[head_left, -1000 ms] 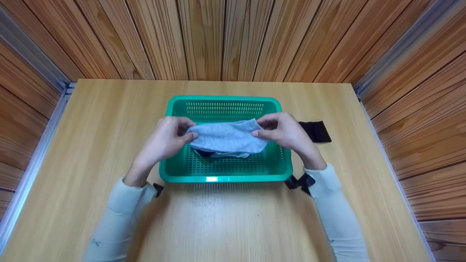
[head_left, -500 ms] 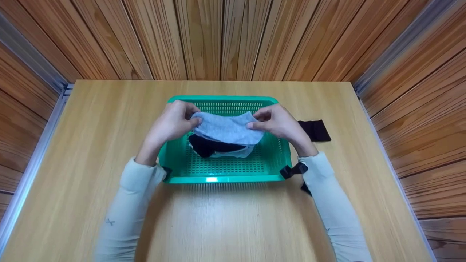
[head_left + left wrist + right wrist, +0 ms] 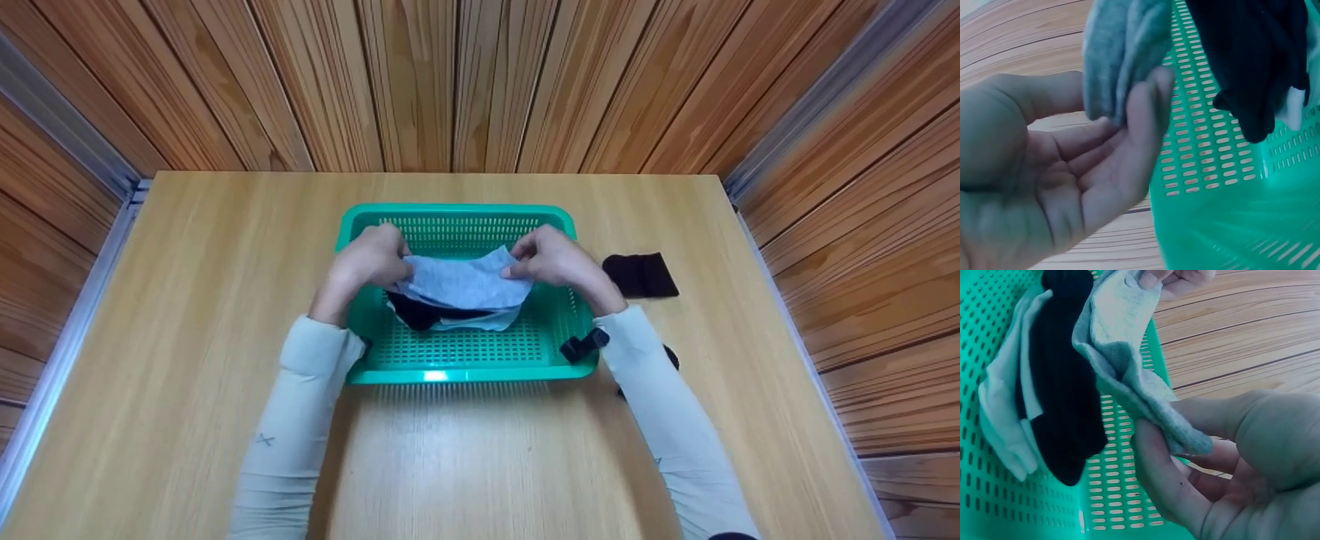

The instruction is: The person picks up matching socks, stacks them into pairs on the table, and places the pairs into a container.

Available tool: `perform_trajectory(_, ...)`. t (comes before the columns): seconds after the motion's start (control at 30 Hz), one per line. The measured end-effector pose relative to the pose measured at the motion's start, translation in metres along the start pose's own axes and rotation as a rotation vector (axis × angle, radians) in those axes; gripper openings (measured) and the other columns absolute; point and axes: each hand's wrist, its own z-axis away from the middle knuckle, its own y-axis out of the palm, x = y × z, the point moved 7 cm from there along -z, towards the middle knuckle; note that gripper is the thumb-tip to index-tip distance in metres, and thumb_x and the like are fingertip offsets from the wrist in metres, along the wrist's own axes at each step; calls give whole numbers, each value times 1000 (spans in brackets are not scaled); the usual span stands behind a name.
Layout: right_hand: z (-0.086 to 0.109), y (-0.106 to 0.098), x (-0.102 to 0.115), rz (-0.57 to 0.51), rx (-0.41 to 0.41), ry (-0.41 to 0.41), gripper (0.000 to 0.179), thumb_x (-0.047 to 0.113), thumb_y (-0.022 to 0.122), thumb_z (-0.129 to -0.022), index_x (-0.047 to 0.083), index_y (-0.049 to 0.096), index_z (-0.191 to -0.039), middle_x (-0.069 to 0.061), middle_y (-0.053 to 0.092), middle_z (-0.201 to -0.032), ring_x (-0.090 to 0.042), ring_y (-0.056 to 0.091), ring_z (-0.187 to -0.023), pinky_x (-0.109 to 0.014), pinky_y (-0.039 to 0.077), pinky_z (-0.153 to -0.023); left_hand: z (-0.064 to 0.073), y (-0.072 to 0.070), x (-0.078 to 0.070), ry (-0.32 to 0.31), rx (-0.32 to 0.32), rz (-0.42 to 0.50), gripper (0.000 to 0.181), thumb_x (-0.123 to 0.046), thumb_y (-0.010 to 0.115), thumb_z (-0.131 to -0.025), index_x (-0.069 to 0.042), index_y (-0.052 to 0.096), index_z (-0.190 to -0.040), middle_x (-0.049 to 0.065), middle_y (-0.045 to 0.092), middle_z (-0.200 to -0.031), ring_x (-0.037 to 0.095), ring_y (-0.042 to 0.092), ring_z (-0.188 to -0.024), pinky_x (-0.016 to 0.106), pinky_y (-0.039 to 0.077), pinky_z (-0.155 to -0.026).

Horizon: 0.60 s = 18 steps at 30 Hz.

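A grey sock (image 3: 461, 281) is stretched between my two hands inside the green basket. My left hand (image 3: 373, 259) pinches its left end between thumb and fingers; the left wrist view shows that grey end (image 3: 1123, 62) close up. At the other end my right hand (image 3: 551, 259) pinches it, and in the right wrist view the fabric (image 3: 1123, 365) hangs creased from the fingertips. Beneath and nearer to me, a black sock (image 3: 418, 311) lies in the basket on top of pale fabric (image 3: 491, 322). The grey sock partly covers both.
The green perforated basket (image 3: 465, 376) stands mid-table. To its right a folded black cloth piece (image 3: 641, 275) lies on the wooden table (image 3: 195, 337). Dark objects (image 3: 670, 357) show partly beside my right sleeve. Wood-panelled walls (image 3: 420, 90) enclose the back and sides.
Both hands first moved away from me with the grey sock, uncovering more of the black one, then came lower. They now sit slightly closer together, still holding the grey sock.
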Motion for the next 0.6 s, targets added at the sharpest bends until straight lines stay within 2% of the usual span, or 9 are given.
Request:
perform_trajectory(0.07,-5,5,-2,14,7,11,25,18,79,-94,4,78,-115,-7,70,-105,-17,59,-87,-26,49,-72,-6,4,4,-45,8,-18,41,-1,60,-95,-15,41,-62,-5,36,-54,11,39,-46,23,41,-48)
perform_trajectory(0.13,-9,9,-4,32,6,14,27,17,79,-94,1,77,-116,-7,69,-101,-15,58,-84,-25,48,-71,-11,8,9,-77,19,-31,36,1,59,-93,-14,41,-66,-4,40,-56,11,48,-46,23,48,-48)
perform_trajectory(0.27,-15,17,-8,68,3,13,24,13,78,-94,-1,75,-114,-2,61,-89,-14,52,-76,-24,43,-67,-19,18,17,-123,42,-37,18,1,60,-93,-10,50,-82,6,55,-72,17,68,-57,32,62,-61)
perform_trajectory(0.33,-16,19,-9,92,2,3,22,12,78,-94,0,74,-112,-1,58,-86,-14,50,-74,-24,42,-66,-21,21,20,-140,49,-38,11,0,60,-95,-7,53,-90,10,58,-83,18,69,-61,36,64,-68)
perform_trajectory(0.4,-17,21,-10,95,4,-9,11,11,78,-93,2,71,-97,2,51,-77,-13,45,-68,-26,38,-63,-22,24,21,-151,55,-36,10,-1,60,-96,-7,54,-91,11,57,-88,18,69,-62,39,65,-72)
perform_trajectory(0.5,-19,23,-12,92,15,-26,29,11,78,-93,10,57,-74,6,40,-66,-12,35,-59,-27,31,-58,-21,25,21,-156,70,-34,6,-2,60,-97,-4,56,-100,13,56,-95,19,67,-64,41,65,-77)
perform_trajectory(0.57,-21,24,-13,84,22,-24,38,11,78,-93,14,47,-71,6,33,-63,-12,30,-57,-28,26,-58,-21,25,21,-163,78,-40,8,-2,61,-97,-4,55,-103,13,54,-97,19,64,-64,40,64,-75)
perform_trajectory(0.6,-22,24,-13,85,24,-21,38,11,78,-93,14,47,-72,6,34,-63,-12,30,-57,-28,27,-58,-22,25,21,-170,83,-45,10,-3,61,-97,-3,55,-105,13,53,-98,18,61,-63,38,64,-72)
